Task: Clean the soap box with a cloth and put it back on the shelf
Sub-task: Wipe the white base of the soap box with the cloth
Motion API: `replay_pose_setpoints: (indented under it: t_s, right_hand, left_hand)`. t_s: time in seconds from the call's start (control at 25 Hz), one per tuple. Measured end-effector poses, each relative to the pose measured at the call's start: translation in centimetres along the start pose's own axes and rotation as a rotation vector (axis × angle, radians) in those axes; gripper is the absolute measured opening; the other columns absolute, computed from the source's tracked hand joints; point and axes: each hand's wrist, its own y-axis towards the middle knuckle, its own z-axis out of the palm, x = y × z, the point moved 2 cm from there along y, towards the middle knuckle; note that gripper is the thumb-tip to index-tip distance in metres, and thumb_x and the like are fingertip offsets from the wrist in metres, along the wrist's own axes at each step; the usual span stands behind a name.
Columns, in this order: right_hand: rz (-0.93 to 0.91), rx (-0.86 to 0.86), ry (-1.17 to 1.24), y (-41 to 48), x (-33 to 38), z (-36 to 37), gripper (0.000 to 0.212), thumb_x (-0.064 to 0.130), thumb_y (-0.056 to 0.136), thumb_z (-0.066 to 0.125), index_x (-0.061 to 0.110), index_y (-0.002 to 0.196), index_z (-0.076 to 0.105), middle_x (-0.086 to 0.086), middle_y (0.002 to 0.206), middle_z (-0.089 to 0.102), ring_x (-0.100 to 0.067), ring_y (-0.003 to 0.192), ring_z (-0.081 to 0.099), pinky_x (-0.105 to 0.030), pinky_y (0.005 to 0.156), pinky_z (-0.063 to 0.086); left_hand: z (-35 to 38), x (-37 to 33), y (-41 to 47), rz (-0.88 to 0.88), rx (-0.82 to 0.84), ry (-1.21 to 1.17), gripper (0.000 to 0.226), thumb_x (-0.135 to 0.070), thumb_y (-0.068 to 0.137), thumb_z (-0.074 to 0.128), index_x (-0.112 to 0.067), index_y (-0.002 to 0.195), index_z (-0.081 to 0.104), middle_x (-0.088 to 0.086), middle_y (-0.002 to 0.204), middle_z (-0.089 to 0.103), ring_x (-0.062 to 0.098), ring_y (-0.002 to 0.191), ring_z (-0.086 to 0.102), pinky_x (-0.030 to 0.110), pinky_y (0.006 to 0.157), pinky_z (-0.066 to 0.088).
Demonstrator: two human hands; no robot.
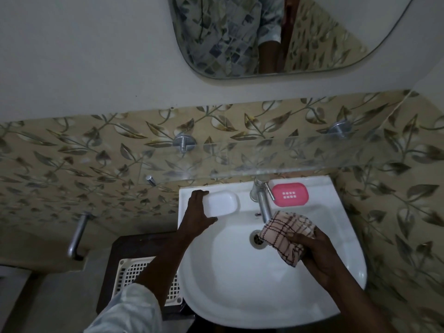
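Note:
A white soap box part (222,202) lies on the back left ledge of the white sink (240,284). My left hand (198,213) grips its left end, fingers over the far edge and thumb at the near edge. A pink soap box part (290,194) with drain slots rests on the back right ledge, right of the tap. My right hand (312,251) holds a bunched checked cloth (286,234) over the basin, just right of the drain. A glass shelf (300,152) hangs on the wall above the sink, with nothing on it.
A metal tap (263,203) juts forward between the two soap box parts. A drain hole (257,239) sits mid-basin. A white plastic grid basket (134,275) on a dark stand is left of the sink. A mirror (276,37) hangs above the shelf.

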Motion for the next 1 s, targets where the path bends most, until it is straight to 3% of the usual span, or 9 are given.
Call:
replay_pose_setpoints:
  t_s: [0.12,0.28,0.36,0.56,0.64,0.8,0.88,1.0]
  right_hand:
    - [-0.030,-0.005,0.037,0.2,1.0,0.8,0.054,-0.009,0.067,0.068,-0.003,0.120,0.059,-0.019,0.104,0.072,-0.029,0.090,0.072,-0.034,0.065,0.060]
    - [-0.060,0.026,0.088,-0.1,1.7,1.4,0.056,-0.010,0.068,0.067,-0.005,0.123,0.057,-0.022,0.110,0.068,-0.030,0.094,0.070,-0.035,0.066,0.059]
    - [-0.069,0.041,0.105,-0.4,1.7,1.5,0.054,-0.010,0.069,0.067,-0.005,0.123,0.058,-0.022,0.110,0.069,-0.031,0.094,0.070,-0.036,0.067,0.059]
    - [-0.076,0.025,0.137,-0.9,1.4,1.6,0.053,-0.013,0.073,0.065,-0.007,0.124,0.056,-0.021,0.108,0.069,-0.032,0.092,0.070,-0.037,0.066,0.059]
    - [-0.082,0.022,0.155,-1.0,1.4,1.6,0.051,-0.016,0.077,0.061,-0.007,0.126,0.054,-0.023,0.113,0.066,-0.033,0.094,0.069,-0.037,0.068,0.059]
    - [-0.090,0.029,0.188,-0.9,1.7,1.3,0.054,-0.018,0.079,0.059,-0.006,0.130,0.050,-0.028,0.128,0.058,-0.041,0.111,0.061,-0.045,0.086,0.055]
    - [-0.089,0.026,0.201,-0.9,1.9,1.2,0.057,-0.019,0.078,0.059,-0.006,0.132,0.048,-0.029,0.131,0.056,-0.044,0.118,0.056,-0.048,0.093,0.051]
    - [-0.080,0.013,0.197,-0.9,2.0,1.1,0.058,-0.021,0.077,0.057,-0.005,0.131,0.049,-0.030,0.131,0.056,-0.046,0.121,0.054,-0.052,0.097,0.048]
  left_hand:
    - [-0.6,-1.9,-2.8,0.125,-0.049,-0.016,0.089,-0.012,0.063,0.087,-0.007,0.139,0.042,0.007,0.140,0.043,0.023,0.128,0.041,0.010,0.103,0.022]
    - [-1.6,-4.8,-6.0,0.289,-0.072,0.034,0.089,-0.004,0.064,0.082,-0.002,0.143,0.040,0.013,0.145,0.045,0.027,0.129,0.041,0.034,0.110,0.032]
    - [-2.0,-5.9,-7.1,0.348,-0.082,0.049,0.087,0.001,0.064,0.078,-0.002,0.143,0.040,0.014,0.145,0.045,0.028,0.131,0.042,0.038,0.111,0.036]
    - [-2.2,-7.9,-8.3,0.505,-0.004,0.192,0.090,0.009,0.062,0.067,-0.011,0.144,0.036,0.008,0.145,0.040,0.023,0.131,0.039,0.028,0.112,0.033]
    - [-2.4,-8.7,-8.1,0.541,0.028,0.283,0.093,0.007,0.063,0.064,-0.016,0.147,0.031,0.004,0.147,0.035,0.026,0.128,0.041,0.031,0.108,0.039]
    - [-3.1,-10.3,-7.7,0.652,0.043,0.457,0.098,-0.002,0.060,0.068,-0.016,0.149,0.030,0.006,0.144,0.036,0.028,0.117,0.043,0.038,0.101,0.044]
    - [-3.3,-11.1,-7.7,0.706,0.071,0.487,0.095,-0.007,0.060,0.065,-0.014,0.149,0.033,0.007,0.140,0.037,0.028,0.125,0.038,0.031,0.109,0.035]
    - [-3.4,-12.3,-8.1,0.710,0.118,0.439,0.096,-0.008,0.062,0.062,-0.018,0.152,0.029,0.009,0.141,0.033,0.025,0.127,0.039,0.022,0.103,0.035]
